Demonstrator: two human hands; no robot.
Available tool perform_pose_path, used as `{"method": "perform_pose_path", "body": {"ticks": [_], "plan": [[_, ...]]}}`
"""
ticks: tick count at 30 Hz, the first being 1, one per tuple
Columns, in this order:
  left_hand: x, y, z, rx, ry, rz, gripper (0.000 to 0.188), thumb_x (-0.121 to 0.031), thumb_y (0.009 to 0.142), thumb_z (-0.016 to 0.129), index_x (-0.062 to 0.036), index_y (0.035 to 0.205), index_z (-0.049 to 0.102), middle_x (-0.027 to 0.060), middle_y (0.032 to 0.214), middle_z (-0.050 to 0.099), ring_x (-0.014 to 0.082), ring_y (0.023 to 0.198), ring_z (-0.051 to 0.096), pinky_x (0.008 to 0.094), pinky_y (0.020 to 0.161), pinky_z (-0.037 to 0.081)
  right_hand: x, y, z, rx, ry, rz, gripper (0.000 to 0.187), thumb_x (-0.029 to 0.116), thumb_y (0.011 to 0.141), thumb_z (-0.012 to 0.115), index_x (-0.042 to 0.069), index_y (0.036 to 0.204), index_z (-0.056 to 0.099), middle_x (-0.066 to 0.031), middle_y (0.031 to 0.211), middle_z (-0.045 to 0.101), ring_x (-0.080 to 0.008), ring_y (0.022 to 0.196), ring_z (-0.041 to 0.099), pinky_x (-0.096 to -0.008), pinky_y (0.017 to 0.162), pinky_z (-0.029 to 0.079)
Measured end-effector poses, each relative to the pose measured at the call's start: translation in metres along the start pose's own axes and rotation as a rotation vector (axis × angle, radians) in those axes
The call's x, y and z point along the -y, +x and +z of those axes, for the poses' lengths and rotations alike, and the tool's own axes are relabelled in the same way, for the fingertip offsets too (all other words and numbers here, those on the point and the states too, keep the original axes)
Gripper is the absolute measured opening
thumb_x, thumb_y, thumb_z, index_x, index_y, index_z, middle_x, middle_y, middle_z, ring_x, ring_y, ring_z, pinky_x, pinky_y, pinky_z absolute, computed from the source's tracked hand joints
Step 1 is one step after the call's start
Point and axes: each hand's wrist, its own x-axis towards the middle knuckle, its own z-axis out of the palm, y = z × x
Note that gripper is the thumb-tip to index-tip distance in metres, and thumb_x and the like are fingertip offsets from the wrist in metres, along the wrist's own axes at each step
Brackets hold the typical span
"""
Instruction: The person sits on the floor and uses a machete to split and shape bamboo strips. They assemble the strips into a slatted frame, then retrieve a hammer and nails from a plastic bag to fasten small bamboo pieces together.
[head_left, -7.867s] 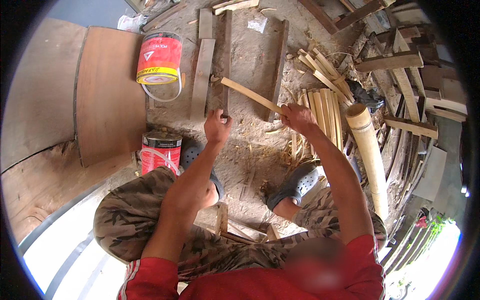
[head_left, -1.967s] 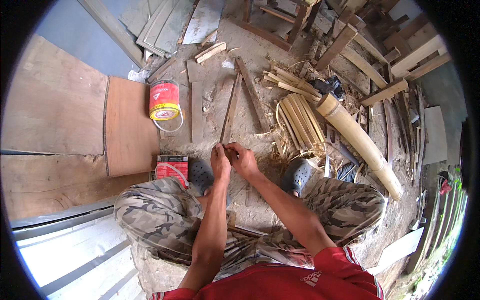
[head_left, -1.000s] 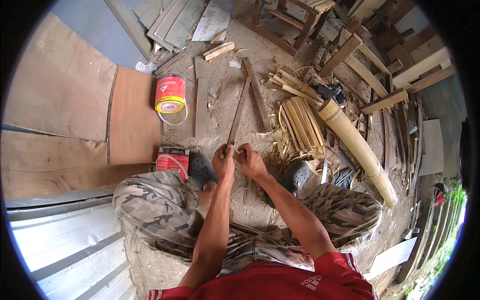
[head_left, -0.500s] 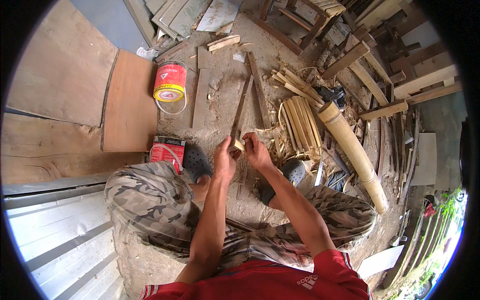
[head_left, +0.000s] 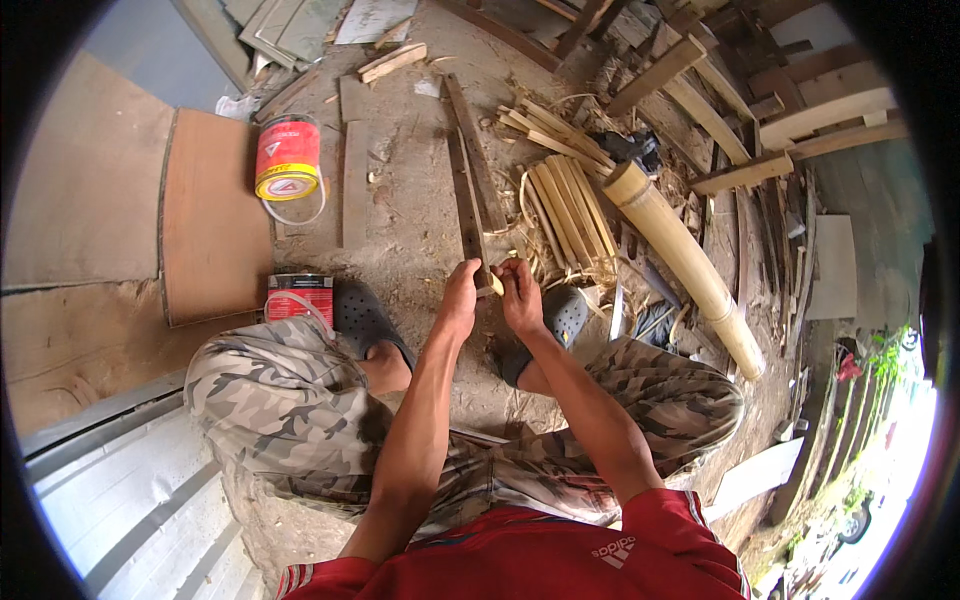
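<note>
In the middle of the view, my left hand (head_left: 462, 298) is closed around the near end of a long, dark wooden strip (head_left: 466, 205) that stretches away over the floor. My right hand (head_left: 521, 298) is beside it, fingers bent and pinched on a short pale piece of wood (head_left: 495, 284). Most of that piece is hidden by my fingers, and the hands nearly touch. Beyond them lies another brown wooden strip (head_left: 474, 150) on the dirt floor. To the right rests a bundle of split bamboo slats (head_left: 570, 212), with a thick bamboo pole (head_left: 690, 272) beyond it.
A red and yellow bucket (head_left: 287, 160) lies left, above a red container (head_left: 302, 298) by my left shoe (head_left: 362, 318). Wooden boards (head_left: 215, 215) line the left side. A blade-like strip (head_left: 616, 308) lies near my right shoe (head_left: 563, 318). Timber frames (head_left: 745, 172) stack up at the right.
My hands have shifted slightly right relative to the floor, and the long dark strip's near end has swung right with them. The whole view has shifted and turned.
</note>
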Motion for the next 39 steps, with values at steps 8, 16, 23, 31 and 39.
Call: {"method": "perform_pose_path", "body": {"ticks": [8, 16, 23, 31, 39], "plan": [[0.024, 0.008, 0.027, 0.068, -0.091, 0.087, 0.022, -0.028, 0.099, 0.051, -0.0075, 0.101, 0.058, 0.0036, 0.098, 0.066, 0.0164, 0.099, 0.057, 0.0340, 0.094, 0.038, 0.001, 0.000, -0.029, -0.072, -0.052, 0.023, 0.015, 0.013, 0.101, 0.045, 0.001, 0.104, 0.054, -0.0096, 0.084, 0.059, -0.0166, 0.077, 0.053, -0.0300, 0.072, 0.045], [0.001, -0.013, 0.047, 0.065, -0.031, 0.126, 0.029, -0.031, 0.099, 0.051, -0.0044, 0.108, 0.058, 0.0060, 0.104, 0.059, 0.0172, 0.098, 0.054, 0.0328, 0.095, 0.036, 0.002, 0.004, -0.043, -0.033, -0.057, 0.042, 0.018, 0.019, 0.100, 0.047, 0.003, 0.104, 0.053, -0.0187, 0.091, 0.062, -0.0367, 0.082, 0.061, -0.0399, 0.073, 0.047], [0.002, -0.018, 0.039, 0.055, 0.118, 0.195, 0.042, -0.041, 0.099, 0.047, -0.0025, 0.114, 0.054, 0.0072, 0.104, 0.056, 0.0183, 0.096, 0.051, 0.0328, 0.093, 0.038, 0.006, 0.005, -0.040, 0.062, -0.037, 0.169, 0.017, 0.017, 0.099, 0.050, 0.003, 0.106, 0.054, -0.0184, 0.091, 0.064, -0.0366, 0.083, 0.063, -0.0396, 0.075, 0.049], [0.006, -0.026, 0.031, 0.099, 0.124, 0.229, 0.043, -0.042, 0.102, 0.043, -0.0030, 0.117, 0.052, 0.0079, 0.105, 0.056, 0.0184, 0.096, 0.052, 0.0330, 0.091, 0.040, 0.009, 0.003, -0.038, 0.054, -0.198, 0.069, 0.015, 0.010, 0.094, 0.050, 0.003, 0.107, 0.053, -0.0212, 0.093, 0.065, -0.0417, 0.089, 0.063, -0.0432, 0.076, 0.049], [0.016, -0.011, 0.019, 0.208, -0.251, 0.220, 0.037, -0.039, 0.103, 0.040, -0.0055, 0.113, 0.050, 0.0080, 0.097, 0.063, 0.0184, 0.092, 0.059, 0.0340, 0.090, 0.042, 0.003, 0.005, -0.025, 0.081, -0.202, 0.121, 0.015, 0.012, 0.095, 0.051, 0.004, 0.108, 0.051, -0.0208, 0.095, 0.065, -0.0412, 0.087, 0.064, -0.0439, 0.074, 0.049]]}}
